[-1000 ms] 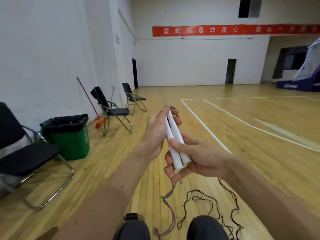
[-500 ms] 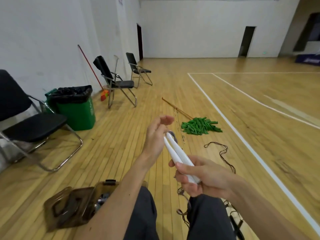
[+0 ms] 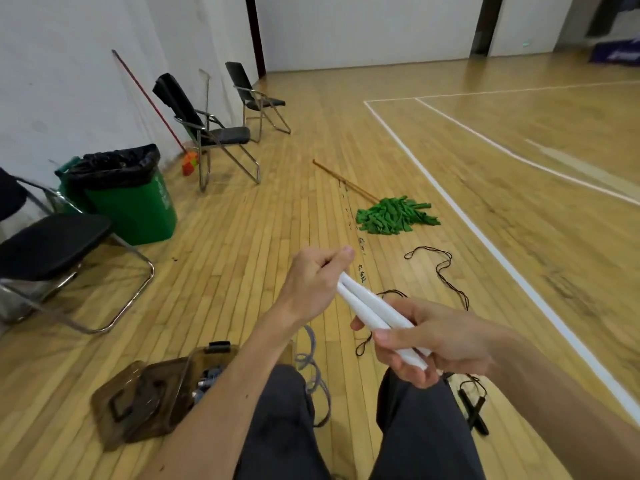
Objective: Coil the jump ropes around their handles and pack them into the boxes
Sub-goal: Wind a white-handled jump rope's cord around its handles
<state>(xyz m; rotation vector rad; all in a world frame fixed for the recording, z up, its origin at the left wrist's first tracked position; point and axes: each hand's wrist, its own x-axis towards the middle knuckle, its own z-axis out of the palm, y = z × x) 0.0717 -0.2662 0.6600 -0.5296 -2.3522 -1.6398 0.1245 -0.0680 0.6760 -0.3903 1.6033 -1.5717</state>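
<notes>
A black folding chair (image 3: 52, 244) and a green bin (image 3: 138, 209) lined with a black bag stand by the white wall at the left of a gym's wooden floor (image 3: 242, 237). A red-handled broom (image 3: 152, 102) leans behind the bin, beside two more folding chairs (image 3: 214, 133).

Near the seated person's left knee lies a brown translucent box (image 3: 156, 396), its lid open flat to the left; its dark contents cannot be made out. A grey rope (image 3: 311, 365) curls between the box and the knee.

Above the knees, the left hand (image 3: 315, 282) has its fingers curled round the far ends of a pair of white jump-rope handles (image 3: 374, 317), which lie side by side. The right hand (image 3: 433, 344) clamps their near ends, thumb across the top and fingers curled beneath.

Beyond the hands, a green mop (image 3: 394, 216) on a wooden stick lies on the boards. A black cord (image 3: 440, 271) loops over the floor to the right, and a pair of black handles (image 3: 474, 410) lies beside the right knee. A white court line (image 3: 485, 237) runs diagonally along the right.
</notes>
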